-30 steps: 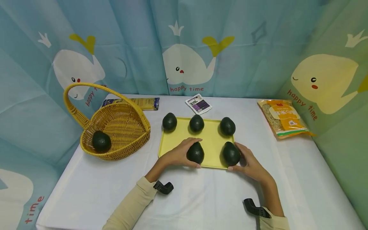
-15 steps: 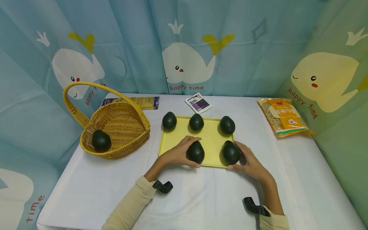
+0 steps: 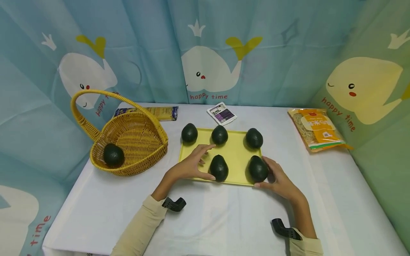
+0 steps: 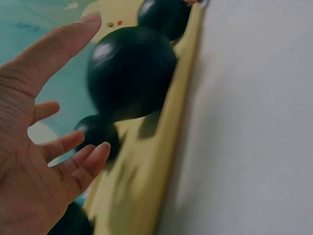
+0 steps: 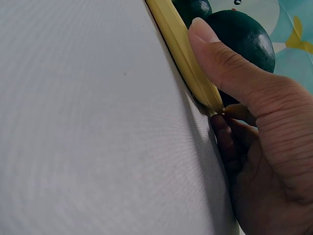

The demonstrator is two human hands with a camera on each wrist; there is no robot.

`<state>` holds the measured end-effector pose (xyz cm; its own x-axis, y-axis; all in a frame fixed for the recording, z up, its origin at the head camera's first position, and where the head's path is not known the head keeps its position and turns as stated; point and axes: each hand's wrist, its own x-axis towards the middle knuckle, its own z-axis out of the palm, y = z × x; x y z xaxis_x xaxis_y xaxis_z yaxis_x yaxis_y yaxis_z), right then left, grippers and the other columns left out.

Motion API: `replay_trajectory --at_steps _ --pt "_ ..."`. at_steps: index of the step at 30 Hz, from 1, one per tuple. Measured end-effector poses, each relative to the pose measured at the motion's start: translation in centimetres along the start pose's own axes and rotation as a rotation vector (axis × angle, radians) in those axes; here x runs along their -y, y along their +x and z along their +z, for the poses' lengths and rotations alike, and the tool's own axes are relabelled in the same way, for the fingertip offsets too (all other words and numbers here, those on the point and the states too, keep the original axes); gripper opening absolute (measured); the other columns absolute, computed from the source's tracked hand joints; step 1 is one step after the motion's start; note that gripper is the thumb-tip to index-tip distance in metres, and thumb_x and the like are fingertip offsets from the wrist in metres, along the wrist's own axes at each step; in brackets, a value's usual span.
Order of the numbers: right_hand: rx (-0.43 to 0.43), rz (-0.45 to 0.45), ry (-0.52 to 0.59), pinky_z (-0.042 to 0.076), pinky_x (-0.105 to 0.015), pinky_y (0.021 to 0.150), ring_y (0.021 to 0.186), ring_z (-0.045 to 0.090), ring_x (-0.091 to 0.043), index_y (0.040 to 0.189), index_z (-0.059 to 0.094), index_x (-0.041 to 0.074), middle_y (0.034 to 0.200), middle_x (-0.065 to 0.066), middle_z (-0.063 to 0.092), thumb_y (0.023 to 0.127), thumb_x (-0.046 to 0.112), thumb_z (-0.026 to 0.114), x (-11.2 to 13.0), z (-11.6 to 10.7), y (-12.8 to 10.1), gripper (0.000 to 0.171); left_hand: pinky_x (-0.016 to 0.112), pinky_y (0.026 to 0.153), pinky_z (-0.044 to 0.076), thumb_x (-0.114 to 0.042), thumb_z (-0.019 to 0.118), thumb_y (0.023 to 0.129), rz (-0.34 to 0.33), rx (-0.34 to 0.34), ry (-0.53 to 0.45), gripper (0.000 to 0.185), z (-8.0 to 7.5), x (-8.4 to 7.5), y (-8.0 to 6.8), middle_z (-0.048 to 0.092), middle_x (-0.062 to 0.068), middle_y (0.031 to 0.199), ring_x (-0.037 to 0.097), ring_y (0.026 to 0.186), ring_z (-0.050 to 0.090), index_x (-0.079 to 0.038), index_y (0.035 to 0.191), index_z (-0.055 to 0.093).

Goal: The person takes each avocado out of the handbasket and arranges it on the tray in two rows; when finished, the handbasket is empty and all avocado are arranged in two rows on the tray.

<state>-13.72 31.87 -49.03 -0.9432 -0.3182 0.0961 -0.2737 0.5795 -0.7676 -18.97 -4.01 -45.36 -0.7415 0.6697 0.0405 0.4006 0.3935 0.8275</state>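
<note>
Writing: the curtain [image 3: 205, 53] behind the surface [image 3: 224, 220] read "happy time" in red under each whale; the print on the purple-and-white packet [image 3: 221, 113], the orange noodle bag [image 3: 315, 128] and the blue-and-yellow pack [image 3: 157, 113] was too small to read.
Near-left avocado [image 3: 219, 168]: it stood on the yellow tray [image 3: 235, 153] near the tray's front edge, long axis running front to back, narrow end pointing away from you.
Near-right avocado [image 3: 258, 169]: it sat at the tray's front right corner, narrow end also pointing away.
Your left hand [image 3: 189, 167]: fingers spread wide and holding nothing, thumb tip just beside the near-left avocado.
Your right hand [image 3: 278, 177]: it cupped the near-right avocado from the right, thumb pressed on the tray's front rim, fingers curled at the corner.
Change: a second ago your left hand was wrapped round the near-left avocado; it had since let go and drawn back to the left, while your right hand stayed put.
Others: three avocados lined the tray's far edge, and one lay in the wicker basket [image 3: 128, 149] on the left.
</note>
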Motion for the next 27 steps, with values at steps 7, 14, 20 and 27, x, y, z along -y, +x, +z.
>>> replay_trajectory --at_steps 7,14,20,27 --pt "-0.003 -0.008 0.016 0.016 -0.004 0.103 0.138 0.03 -0.042 0.151 0.031 0.003 0.153 -0.022 0.033 0.07 0.02 0.089 0.0 0.0 0.0 0.101 0.044 0.098 0.049 -0.032 0.086 0.075 0.023 -0.004 0.004 0.101 -2.6 -0.8 -1.4 0.033 0.012 0.15 0.035 0.134 0.04 -0.02 0.154 0.025" --pt "-0.008 -0.02 0.013 0.014 -0.002 0.101 0.138 0.029 -0.044 0.151 0.03 0.003 0.153 -0.023 0.032 0.071 0.018 0.088 0.1 0.1 -0.1 0.101 0.044 0.099 0.048 -0.029 0.084 0.078 0.038 0.025 0.006 0.091 -5.2 -1.5 -3.0 0.045 0.013 0.143 0.035 0.129 0.048 -0.019 0.152 0.032" --pt "-0.005 -0.021 0.009 0.014 -0.002 0.1 0.138 0.029 -0.045 0.151 0.029 0.002 0.152 -0.024 0.032 0.071 0.018 0.088 0.1 0.1 -0.1 0.101 0.042 0.099 0.048 -0.027 0.081 0.08 0.024 0.091 0.013 0.074 -8.1 -2.3 -5.4 0.055 0.007 0.136 0.025 0.12 0.056 -0.016 0.143 0.045" --pt "-0.003 -0.026 -0.002 0.017 -0.001 0.1 0.136 0.032 -0.042 0.151 0.03 0.002 0.152 -0.023 0.034 0.071 0.02 0.089 -0.1 0.0 -0.1 0.101 0.047 0.098 0.048 -0.03 0.079 0.083 -0.078 0.203 0.103 0.064 -13.4 -4.0 -8.4 0.059 0.003 0.127 0.025 0.116 0.057 -0.013 0.138 0.051"
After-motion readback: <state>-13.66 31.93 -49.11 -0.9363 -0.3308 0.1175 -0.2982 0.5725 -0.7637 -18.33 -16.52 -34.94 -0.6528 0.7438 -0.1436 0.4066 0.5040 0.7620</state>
